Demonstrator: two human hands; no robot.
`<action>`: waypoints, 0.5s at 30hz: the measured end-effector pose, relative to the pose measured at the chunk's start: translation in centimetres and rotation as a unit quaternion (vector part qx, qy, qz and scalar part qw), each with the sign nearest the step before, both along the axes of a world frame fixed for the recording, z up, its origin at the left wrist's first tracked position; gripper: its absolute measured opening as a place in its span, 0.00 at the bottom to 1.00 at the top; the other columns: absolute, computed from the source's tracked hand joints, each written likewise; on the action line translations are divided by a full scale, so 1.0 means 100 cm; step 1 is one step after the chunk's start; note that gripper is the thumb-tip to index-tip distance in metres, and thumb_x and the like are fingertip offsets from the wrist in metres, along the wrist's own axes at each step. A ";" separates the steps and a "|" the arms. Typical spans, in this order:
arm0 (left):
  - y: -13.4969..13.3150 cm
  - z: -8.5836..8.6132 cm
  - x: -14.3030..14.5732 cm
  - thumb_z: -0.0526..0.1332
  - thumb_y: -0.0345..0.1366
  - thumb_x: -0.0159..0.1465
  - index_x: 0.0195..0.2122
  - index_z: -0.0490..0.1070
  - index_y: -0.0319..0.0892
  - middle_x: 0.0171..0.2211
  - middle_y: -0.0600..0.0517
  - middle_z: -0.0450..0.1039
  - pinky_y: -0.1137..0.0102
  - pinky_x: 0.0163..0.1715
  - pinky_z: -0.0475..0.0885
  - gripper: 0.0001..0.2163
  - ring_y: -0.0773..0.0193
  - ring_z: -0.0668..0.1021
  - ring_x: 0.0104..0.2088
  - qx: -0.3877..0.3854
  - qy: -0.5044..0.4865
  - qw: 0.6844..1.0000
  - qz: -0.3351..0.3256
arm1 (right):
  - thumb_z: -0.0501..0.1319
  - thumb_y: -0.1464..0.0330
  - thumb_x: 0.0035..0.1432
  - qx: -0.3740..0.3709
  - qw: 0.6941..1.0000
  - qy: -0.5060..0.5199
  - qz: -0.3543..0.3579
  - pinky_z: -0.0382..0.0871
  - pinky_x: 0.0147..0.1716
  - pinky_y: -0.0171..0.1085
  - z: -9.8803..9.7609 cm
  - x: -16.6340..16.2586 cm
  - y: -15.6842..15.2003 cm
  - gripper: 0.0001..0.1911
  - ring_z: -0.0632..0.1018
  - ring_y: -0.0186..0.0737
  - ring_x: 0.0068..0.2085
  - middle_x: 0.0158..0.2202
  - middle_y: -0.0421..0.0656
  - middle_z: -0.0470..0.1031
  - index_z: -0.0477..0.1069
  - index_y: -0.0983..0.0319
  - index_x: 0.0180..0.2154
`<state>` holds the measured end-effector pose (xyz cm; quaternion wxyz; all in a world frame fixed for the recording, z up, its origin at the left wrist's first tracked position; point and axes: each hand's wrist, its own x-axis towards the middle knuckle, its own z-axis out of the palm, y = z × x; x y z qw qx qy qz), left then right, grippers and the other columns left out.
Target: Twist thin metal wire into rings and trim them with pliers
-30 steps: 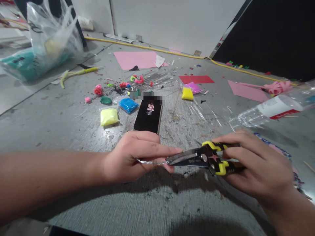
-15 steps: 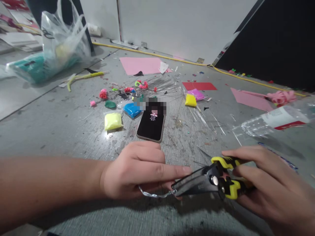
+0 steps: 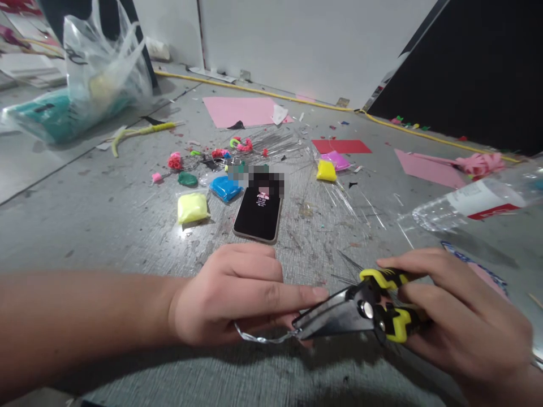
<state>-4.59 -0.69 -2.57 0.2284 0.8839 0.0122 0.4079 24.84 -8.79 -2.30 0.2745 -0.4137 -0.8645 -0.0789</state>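
My right hand (image 3: 458, 316) is closed round the black and yellow handles of a pair of wire pliers (image 3: 343, 316). Their dark jaws point left, and the tips meet the end of a twisted silvery wire (image 3: 265, 340). My left hand (image 3: 237, 294) pinches that wire, which loops out below its fingers. The left index finger stretches along the upper edge of the jaws. Part of the wire is hidden inside the left hand. Just beyond the left hand lies a phone (image 3: 257, 217) with its screen lit.
Clay packets in pale yellow (image 3: 192, 208), blue (image 3: 226, 188), yellow (image 3: 326, 170) and magenta lie around the phone. Loose wires (image 3: 280, 144) and pink flower pieces are scattered behind. A plastic bottle (image 3: 479, 200) lies at right; a plastic bag (image 3: 108, 73) stands at back left.
The whole view has shifted slightly, so things appear a little further left. Both hands, the pliers and the wire keep nearly the same position relative to each other.
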 end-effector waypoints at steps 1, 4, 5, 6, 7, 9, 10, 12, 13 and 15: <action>0.000 0.000 0.000 0.56 0.30 0.73 0.51 0.76 0.34 0.23 0.48 0.75 0.68 0.25 0.69 0.12 0.64 0.71 0.23 -0.002 0.005 1.000 0.002 | 0.60 0.77 0.54 -0.005 1.000 -0.001 0.000 0.69 0.34 0.47 0.001 0.000 0.000 0.12 0.73 0.47 0.37 0.44 0.49 0.71 0.61 0.57 0.34; 0.001 0.000 0.000 0.59 0.29 0.71 0.52 0.76 0.35 0.23 0.50 0.74 0.68 0.25 0.69 0.11 0.64 0.72 0.23 -0.015 0.012 1.000 0.013 | 0.61 0.78 0.54 -0.021 1.000 -0.004 -0.007 0.70 0.34 0.48 0.002 -0.001 0.000 0.12 0.74 0.48 0.37 0.44 0.49 0.71 0.61 0.57 0.34; 0.001 0.000 0.000 0.59 0.28 0.70 0.52 0.77 0.35 0.23 0.50 0.74 0.69 0.24 0.69 0.11 0.65 0.73 0.22 -0.020 0.013 1.000 0.014 | 0.61 0.78 0.54 -0.025 1.000 -0.002 -0.011 0.70 0.35 0.48 0.001 -0.001 0.000 0.12 0.74 0.48 0.37 0.43 0.49 0.72 0.62 0.56 0.34; 0.001 0.001 0.001 0.60 0.28 0.70 0.52 0.77 0.35 0.23 0.50 0.74 0.69 0.24 0.69 0.12 0.65 0.73 0.22 -0.026 0.015 0.999 0.013 | 0.61 0.77 0.54 -0.026 1.000 0.003 -0.015 0.69 0.35 0.49 0.000 -0.001 0.001 0.12 0.74 0.48 0.37 0.43 0.49 0.72 0.62 0.56 0.34; 0.001 0.001 0.001 0.60 0.27 0.70 0.52 0.77 0.35 0.23 0.50 0.75 0.69 0.24 0.70 0.12 0.65 0.73 0.22 -0.030 0.017 0.999 0.010 | 0.61 0.77 0.55 -0.020 1.000 0.009 -0.019 0.69 0.35 0.49 -0.002 -0.001 0.001 0.11 0.74 0.48 0.36 0.42 0.48 0.72 0.62 0.56 0.34; 0.001 0.002 0.001 0.61 0.26 0.69 0.52 0.77 0.34 0.24 0.49 0.77 0.69 0.25 0.70 0.12 0.64 0.75 0.23 -0.036 0.019 0.999 0.002 | 0.60 0.75 0.56 0.006 1.000 0.020 -0.020 0.68 0.34 0.49 -0.006 0.000 0.002 0.09 0.74 0.48 0.35 0.41 0.48 0.73 0.63 0.56 0.33; 0.001 0.003 0.001 0.61 0.26 0.68 0.52 0.77 0.34 0.25 0.49 0.77 0.69 0.25 0.71 0.12 0.64 0.75 0.23 -0.037 0.018 0.999 0.000 | 0.60 0.75 0.55 0.023 0.999 0.023 -0.017 0.68 0.33 0.48 -0.008 0.000 0.003 0.08 0.73 0.47 0.35 0.41 0.48 0.73 0.63 0.56 0.33; 0.002 0.004 0.000 0.62 0.26 0.68 0.51 0.77 0.34 0.25 0.48 0.78 0.69 0.26 0.72 0.12 0.64 0.76 0.24 -0.042 0.019 0.999 -0.007 | 0.60 0.74 0.55 0.051 0.998 0.023 -0.012 0.68 0.32 0.48 -0.010 0.000 0.003 0.07 0.73 0.47 0.35 0.41 0.48 0.73 0.64 0.56 0.33; 0.002 0.005 0.000 0.63 0.27 0.68 0.51 0.78 0.34 0.25 0.48 0.78 0.69 0.26 0.72 0.12 0.64 0.76 0.24 -0.048 0.020 0.999 -0.010 | 0.60 0.74 0.55 0.057 0.998 0.020 -0.012 0.69 0.33 0.48 -0.009 0.000 0.003 0.08 0.73 0.47 0.35 0.41 0.48 0.73 0.65 0.56 0.34; 0.002 0.004 0.000 0.63 0.27 0.68 0.52 0.78 0.34 0.24 0.48 0.78 0.70 0.26 0.72 0.12 0.64 0.76 0.24 -0.066 0.024 0.997 -0.017 | 0.61 0.74 0.54 0.043 0.999 0.017 -0.023 0.70 0.34 0.49 -0.006 -0.001 0.001 0.09 0.75 0.49 0.36 0.41 0.49 0.73 0.65 0.55 0.35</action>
